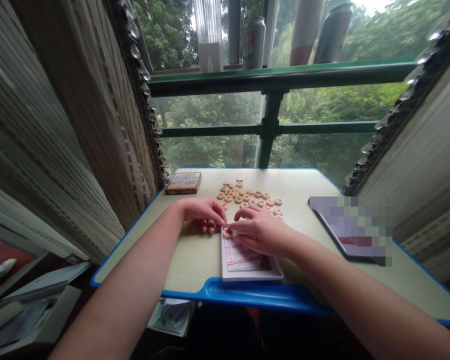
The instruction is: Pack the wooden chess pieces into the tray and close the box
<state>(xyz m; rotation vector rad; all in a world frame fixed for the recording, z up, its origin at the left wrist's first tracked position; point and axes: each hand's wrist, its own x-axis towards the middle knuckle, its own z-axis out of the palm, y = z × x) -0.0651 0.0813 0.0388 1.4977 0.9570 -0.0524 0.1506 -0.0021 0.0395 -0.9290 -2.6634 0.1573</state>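
A shallow white box (253, 275) lies near the table's front edge, with a folded paper sheet (243, 261) with red lines inside it. One round wooden Chinese chess piece (227, 232) sits in the box's far left corner. My right hand (262, 230) reaches over the box, its fingertips and thumb closed about that piece. At the same corner my left hand (204, 212) pinches the box's edge with thumb and forefinger, its other fingers curled. Beyond my hands, several more Chinese chess pieces (235, 194) with red or dark characters are spread on the table; my right hand partly hides some.
A brown printed box (183, 183) rests at the table's far left. On the right lies a tablet-like device (345, 230), partly blurred out. The pale table (187, 260) has a blue rim. Cans (254, 42) stand on the window ledge, and curtains hang on both sides.
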